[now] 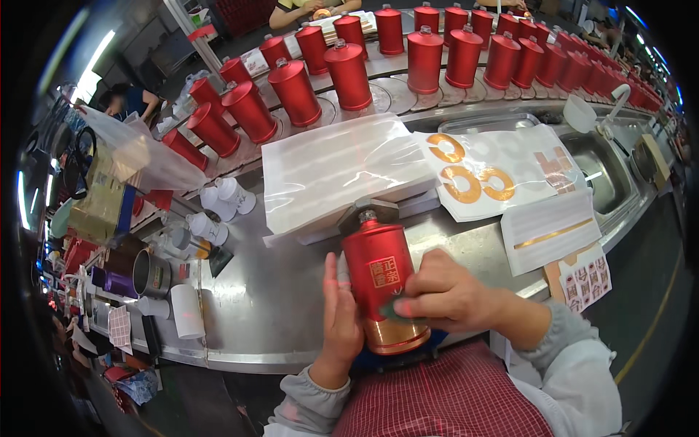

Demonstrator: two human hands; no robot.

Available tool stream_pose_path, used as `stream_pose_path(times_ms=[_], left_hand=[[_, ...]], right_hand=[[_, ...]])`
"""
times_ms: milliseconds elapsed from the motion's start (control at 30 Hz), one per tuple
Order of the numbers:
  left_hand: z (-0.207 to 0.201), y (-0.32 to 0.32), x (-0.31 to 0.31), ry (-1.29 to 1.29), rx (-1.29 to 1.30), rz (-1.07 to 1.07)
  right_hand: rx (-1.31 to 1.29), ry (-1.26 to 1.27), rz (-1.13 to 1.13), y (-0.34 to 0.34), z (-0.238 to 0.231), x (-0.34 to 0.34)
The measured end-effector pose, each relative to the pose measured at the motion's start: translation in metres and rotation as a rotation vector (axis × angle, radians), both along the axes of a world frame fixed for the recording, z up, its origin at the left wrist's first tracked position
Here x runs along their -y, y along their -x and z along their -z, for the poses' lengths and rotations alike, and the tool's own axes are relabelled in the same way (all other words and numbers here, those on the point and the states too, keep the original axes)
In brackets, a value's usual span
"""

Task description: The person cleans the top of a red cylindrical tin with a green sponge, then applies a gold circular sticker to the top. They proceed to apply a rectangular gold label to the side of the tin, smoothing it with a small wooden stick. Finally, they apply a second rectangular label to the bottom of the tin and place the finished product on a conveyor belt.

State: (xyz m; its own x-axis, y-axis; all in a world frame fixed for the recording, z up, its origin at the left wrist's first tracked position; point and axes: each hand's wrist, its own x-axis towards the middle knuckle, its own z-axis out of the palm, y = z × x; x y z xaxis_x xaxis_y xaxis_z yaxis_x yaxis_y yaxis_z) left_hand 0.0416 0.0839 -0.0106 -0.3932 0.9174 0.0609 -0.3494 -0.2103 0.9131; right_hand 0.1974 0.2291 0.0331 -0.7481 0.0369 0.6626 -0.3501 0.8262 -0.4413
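Note:
A red bottle with a gold square emblem and a gold band at its base lies tilted in front of me, its clear neck against a dark block. My left hand is at its left side, fingers stretched out along it, one in a pale cover; the thumb is hidden. On the other side my right hand is closed, pinching a small dark green scraper-like piece against the bottle just above the gold band.
Many red bottles line the curved conveyor behind. Sticker sheets with gold shapes and a white film-covered stack lie ahead. White cups, a metal cup and a paper roll stand left; a sink is right.

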Motion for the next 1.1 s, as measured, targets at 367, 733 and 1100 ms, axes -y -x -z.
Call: stream_pose_path(times_ms=[367, 733, 1100], left_hand=[[-0.045, 0.055, -0.044, -0.306, -1.636, 0.089], [0.02, 0.054, 0.002, 0.028, -0.913, -0.252], [-0.044, 0.053, -0.031, 0.242, 0.007, 0.092]], right_hand=[[0.148, 0.542, 0.373, -0.038, 0.009, -0.014], [0.288, 0.194, 0.231, -0.049, 0.032, 0.033], [0.121, 0.22, 0.07, -0.048, 0.054, 0.053]])
